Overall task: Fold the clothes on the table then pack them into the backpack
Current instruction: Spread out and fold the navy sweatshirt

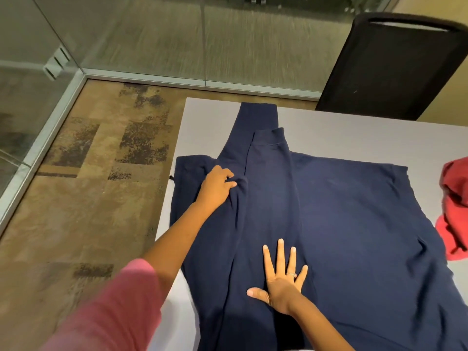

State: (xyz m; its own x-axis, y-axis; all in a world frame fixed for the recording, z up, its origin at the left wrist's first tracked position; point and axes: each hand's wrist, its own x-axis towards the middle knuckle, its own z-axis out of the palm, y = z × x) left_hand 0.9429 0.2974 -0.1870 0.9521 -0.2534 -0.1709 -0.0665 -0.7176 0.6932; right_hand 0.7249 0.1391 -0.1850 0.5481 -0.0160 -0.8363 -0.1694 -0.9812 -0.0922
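navy sweatshirt (342, 214) spread flat on grey table (354, 133). left hand (217, 186) bunches a fold of its sleeve; right hand (281, 277) lies flat on it, fingers splayed. red garment (454, 211) at table's right edge.

Black chair (395, 64) behind white table (354, 133), patterned brown carpet (88, 153), glass wall (177, 34)
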